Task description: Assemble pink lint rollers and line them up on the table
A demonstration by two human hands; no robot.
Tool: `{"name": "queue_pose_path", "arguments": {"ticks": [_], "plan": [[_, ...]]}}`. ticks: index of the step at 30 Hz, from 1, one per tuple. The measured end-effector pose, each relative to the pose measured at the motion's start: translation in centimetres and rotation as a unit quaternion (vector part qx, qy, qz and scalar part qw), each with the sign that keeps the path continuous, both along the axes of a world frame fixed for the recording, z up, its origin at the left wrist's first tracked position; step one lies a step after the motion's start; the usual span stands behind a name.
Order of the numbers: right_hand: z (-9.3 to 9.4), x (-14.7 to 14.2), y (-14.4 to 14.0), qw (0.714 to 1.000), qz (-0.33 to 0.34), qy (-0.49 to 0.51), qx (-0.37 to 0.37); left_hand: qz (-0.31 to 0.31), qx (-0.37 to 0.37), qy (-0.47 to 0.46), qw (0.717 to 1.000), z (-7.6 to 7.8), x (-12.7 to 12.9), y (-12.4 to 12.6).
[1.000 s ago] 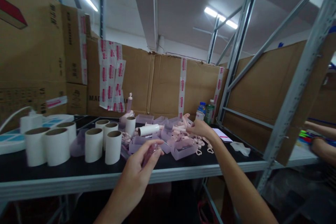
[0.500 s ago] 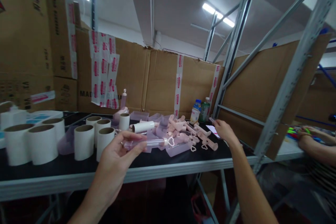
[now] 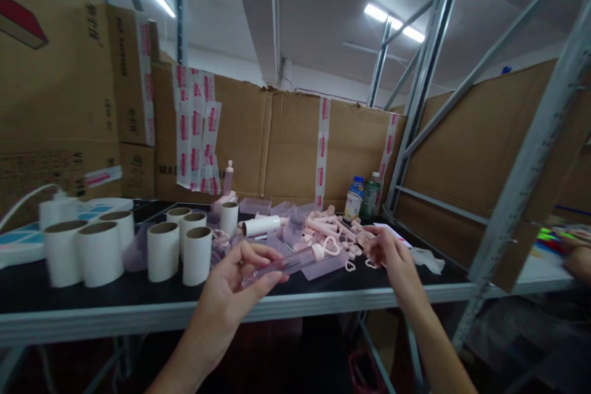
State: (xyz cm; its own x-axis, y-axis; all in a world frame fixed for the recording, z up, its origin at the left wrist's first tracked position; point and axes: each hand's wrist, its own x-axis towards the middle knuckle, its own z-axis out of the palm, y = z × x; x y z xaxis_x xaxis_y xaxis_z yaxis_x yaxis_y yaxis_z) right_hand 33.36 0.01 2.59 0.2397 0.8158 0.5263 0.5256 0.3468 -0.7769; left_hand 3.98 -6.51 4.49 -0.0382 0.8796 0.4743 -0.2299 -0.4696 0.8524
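Observation:
My left hand (image 3: 249, 277) grips a clear pinkish tube (image 3: 295, 261) between thumb and fingers. At its right end the tube has a pale pink cap with a heart-shaped loop (image 3: 330, 247). My right hand (image 3: 386, 252) is at the right side of a pile of pale pink plastic parts (image 3: 323, 225), its fingers apart and slightly bent, with nothing visible in them. Some of these parts also end in heart loops. Translucent lilac trays (image 3: 325, 266) lie under and around the pile.
Several white cardboard tubes (image 3: 100, 255) stand at the left, and one white roll (image 3: 261, 225) lies on its side. Two bottles (image 3: 354, 198) stand at the back. White crumpled tissue (image 3: 427, 260) lies right of my right hand. A metal post (image 3: 530, 154) rises at the right; another person's hand (image 3: 579, 258) is beyond.
My right hand has come left and down from beside the bottles to the pile's edge. My left hand has shifted right with the tube, which now tilts upward to the right. The view has turned slightly left.

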Motion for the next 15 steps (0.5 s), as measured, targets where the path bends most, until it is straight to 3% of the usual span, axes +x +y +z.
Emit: {"name": "queue_pose_path", "arguments": {"ticks": [1, 2, 3, 4, 6, 9, 10, 12, 15], "plan": [[0.0, -2.2, -1.3, 0.985, 0.133, 0.113, -0.014, -0.007, 0.01, 0.017, 1.0, -0.2, 0.2, 0.0], [-0.1, -4.4, -2.5, 0.946, 0.255, 0.195, -0.036, -0.012, 0.026, 0.048, 0.998, -0.4, 0.2, 0.1], [-0.2, -6.3, -3.6, 0.916, 0.317, 0.242, -0.041, -0.009, 0.05, 0.093, 0.994, -0.7, 0.1, 0.3], [-0.3, -8.0, -4.5, 0.907, 0.333, 0.255, -0.039, 0.008, 0.082, 0.153, 0.985, -0.9, 0.0, 0.5], [-0.6, -10.5, -5.7, 0.921, 0.29, 0.258, -0.014, 0.084, 0.175, 0.287, 0.938, -1.3, -0.2, 0.8], [-1.2, -12.5, -6.3, 0.949, 0.214, 0.23, 0.037, 0.204, 0.32, 0.425, 0.822, -1.8, 0.0, 0.8], [-1.4, -12.9, -6.3, 0.953, 0.202, 0.222, 0.053, 0.223, 0.348, 0.442, 0.796, -1.9, 0.4, 0.6], [-1.5, -13.3, -6.2, 0.957, 0.181, 0.211, 0.081, 0.231, 0.352, 0.454, 0.786, -2.1, 1.2, 0.1], [-0.9, -13.2, -6.4, 0.966, 0.161, 0.17, 0.108, 0.196, 0.287, 0.442, 0.827, -2.0, 2.2, -0.7]]}}
